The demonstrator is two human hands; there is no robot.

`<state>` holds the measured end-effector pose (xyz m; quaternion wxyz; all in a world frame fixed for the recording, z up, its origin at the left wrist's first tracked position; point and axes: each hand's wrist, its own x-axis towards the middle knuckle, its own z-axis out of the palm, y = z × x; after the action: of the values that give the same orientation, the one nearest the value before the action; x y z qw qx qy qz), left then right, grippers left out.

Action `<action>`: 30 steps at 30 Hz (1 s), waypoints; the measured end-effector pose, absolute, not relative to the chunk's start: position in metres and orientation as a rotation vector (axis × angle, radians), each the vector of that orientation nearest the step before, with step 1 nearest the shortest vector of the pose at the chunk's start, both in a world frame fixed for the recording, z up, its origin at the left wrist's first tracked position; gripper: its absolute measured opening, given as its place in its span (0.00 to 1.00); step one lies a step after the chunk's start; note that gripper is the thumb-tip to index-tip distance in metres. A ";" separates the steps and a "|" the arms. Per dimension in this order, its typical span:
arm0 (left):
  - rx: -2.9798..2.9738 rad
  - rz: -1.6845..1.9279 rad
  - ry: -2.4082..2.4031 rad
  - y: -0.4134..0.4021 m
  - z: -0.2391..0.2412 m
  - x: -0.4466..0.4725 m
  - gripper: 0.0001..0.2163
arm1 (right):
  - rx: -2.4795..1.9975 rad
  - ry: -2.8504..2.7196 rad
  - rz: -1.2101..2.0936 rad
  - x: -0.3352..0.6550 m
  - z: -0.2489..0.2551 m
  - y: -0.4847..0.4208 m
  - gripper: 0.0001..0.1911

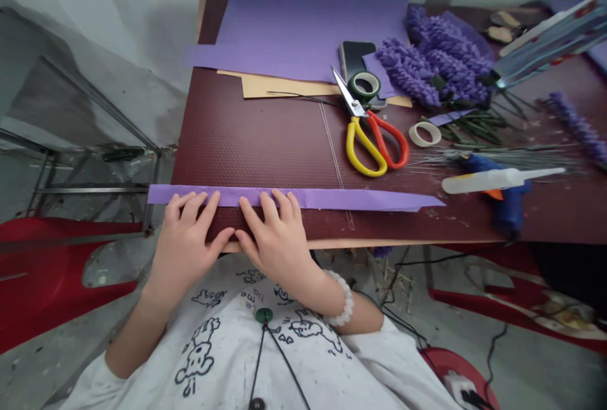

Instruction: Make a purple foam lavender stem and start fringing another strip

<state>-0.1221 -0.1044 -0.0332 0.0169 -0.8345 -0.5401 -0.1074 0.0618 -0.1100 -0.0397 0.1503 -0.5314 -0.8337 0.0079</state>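
A long purple paper strip (341, 200) lies along the front edge of the dark red table, its right end tapering to a point. My left hand (187, 242) rests with spread fingers, the fingertips pressing on the strip near its left end. Just to the right, my right hand (279, 236) lies open too, its fingertips on the strip's upper face. The two thumbs almost meet below the strip's lower edge. Neither hand grips anything. Beyond the strip are scissors (355, 106) with one yellow and one red handle, their blades slightly apart.
A large purple sheet (303, 24) curves up against the wall. Green tape (364, 85) sits on a phone (356, 55). To the right are purple fluffy flower stems (431, 59), a white tape roll (425, 135), a blue glue gun (508, 207) and a white bottle (488, 181).
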 end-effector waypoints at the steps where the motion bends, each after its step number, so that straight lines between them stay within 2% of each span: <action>1: -2.587 -0.336 -1.694 -0.104 -0.033 -0.121 0.24 | -1.529 -2.393 0.023 0.062 -0.039 -0.110 0.25; 14: -2.048 -0.806 -2.189 -0.077 -0.035 -0.146 0.08 | -1.547 -2.389 0.039 0.061 -0.036 -0.107 0.23; 16: -1.906 -0.867 -2.366 -0.074 -0.037 -0.154 0.10 | -1.539 -2.388 0.034 0.061 -0.037 -0.107 0.23; 18: -1.789 -0.915 -2.620 -0.072 -0.039 -0.161 0.20 | -1.536 -2.390 0.029 0.061 -0.037 -0.107 0.23; 19: -1.755 -0.940 -2.751 -0.072 -0.040 -0.164 0.21 | -1.537 -2.391 0.028 0.061 -0.037 -0.107 0.23; 21: -1.711 -1.027 -2.885 -0.071 -0.043 -0.168 0.16 | -1.537 -2.394 0.026 0.062 -0.037 -0.107 0.23; 25: -1.652 -1.285 -2.699 -0.074 -0.045 -0.166 0.09 | -1.531 -2.394 0.031 0.062 -0.037 -0.107 0.22; 30: -1.763 -1.187 -2.319 -0.077 -0.044 -0.156 0.07 | -1.531 -2.402 0.046 0.062 -0.037 -0.107 0.23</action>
<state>-0.1558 -0.0767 -0.0442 -0.0017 -0.5604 -0.7372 -0.3774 0.0621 -0.1067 -0.0370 0.1457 -0.5318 -0.8341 0.0159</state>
